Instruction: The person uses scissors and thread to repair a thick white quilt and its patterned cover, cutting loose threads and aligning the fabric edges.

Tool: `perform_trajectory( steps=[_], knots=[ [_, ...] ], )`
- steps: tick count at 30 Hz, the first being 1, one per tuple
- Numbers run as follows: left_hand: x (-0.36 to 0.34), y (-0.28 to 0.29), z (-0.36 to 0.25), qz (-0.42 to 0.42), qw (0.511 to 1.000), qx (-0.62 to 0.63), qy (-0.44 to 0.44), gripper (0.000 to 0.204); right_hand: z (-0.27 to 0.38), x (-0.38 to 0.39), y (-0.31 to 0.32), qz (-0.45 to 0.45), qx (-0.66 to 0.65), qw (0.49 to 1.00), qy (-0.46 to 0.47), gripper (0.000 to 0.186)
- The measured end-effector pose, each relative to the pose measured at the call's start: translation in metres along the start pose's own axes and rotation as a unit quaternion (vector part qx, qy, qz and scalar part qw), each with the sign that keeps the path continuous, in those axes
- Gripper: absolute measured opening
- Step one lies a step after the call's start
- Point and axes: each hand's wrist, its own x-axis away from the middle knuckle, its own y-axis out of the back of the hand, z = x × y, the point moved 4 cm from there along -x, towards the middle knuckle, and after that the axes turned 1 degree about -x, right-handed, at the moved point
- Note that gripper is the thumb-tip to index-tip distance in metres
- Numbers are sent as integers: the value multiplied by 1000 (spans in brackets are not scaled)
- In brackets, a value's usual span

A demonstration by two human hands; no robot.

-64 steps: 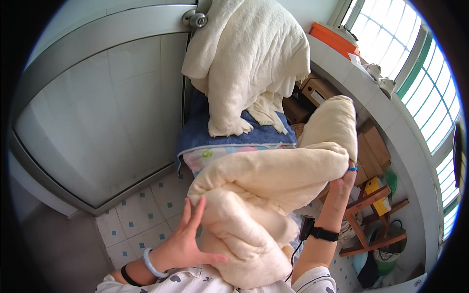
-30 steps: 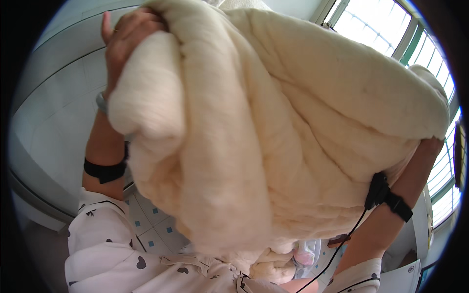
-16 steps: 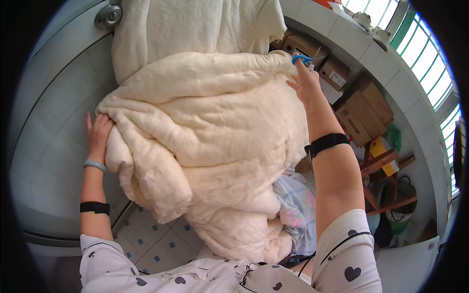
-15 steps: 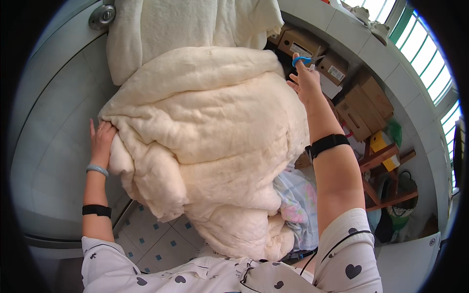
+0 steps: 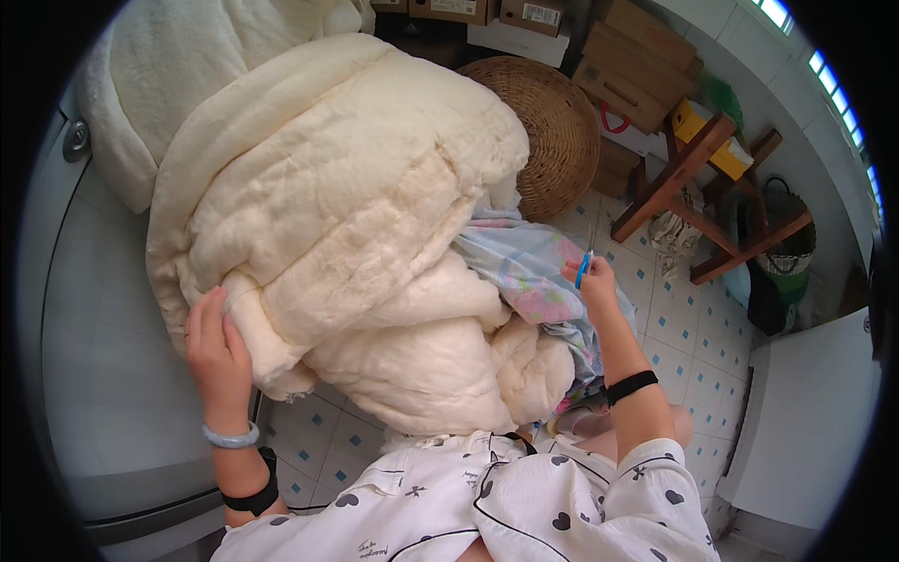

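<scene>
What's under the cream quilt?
At the right edge of the quilt, floral cloth shows; past its lower left, tiled floor. What its middle covers is hidden.

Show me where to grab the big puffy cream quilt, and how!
Probably at the thick fold on the near left of the cream quilt, coming from the near left side. It bulges like a soft roll, so fingers could wrap around it, and its lower end juts out, with tile floor showing below. The left grip lies against that fold.
</scene>
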Motion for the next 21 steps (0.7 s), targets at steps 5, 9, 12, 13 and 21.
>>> perform_trajectory(
  steps=[5, 9, 12, 13, 21],
  knots=[
    [-9, -47, -150, 64, 955, 266, -117, 21, -38, -6, -57, 26, 95, 981, 164, 29],
    [-2, -126, -217, 188, 895, 394, -91, 21, -33, 0, -90, 32, 159, 963, 215, 26],
    [19, -203, -225, 241, 893, 380, -1, 20, -32, 10, -81, 7, 97, 980, 176, 16],
    [24, -220, -219, 235, 907, 345, 59, 22, -24, 18, -72, 13, 92, 980, 178, 16],
    [-7, -245, -214, 120, 771, 539, 318, 36, -16, 86, -35, 107, -63, 991, 57, 27]
  ],
)
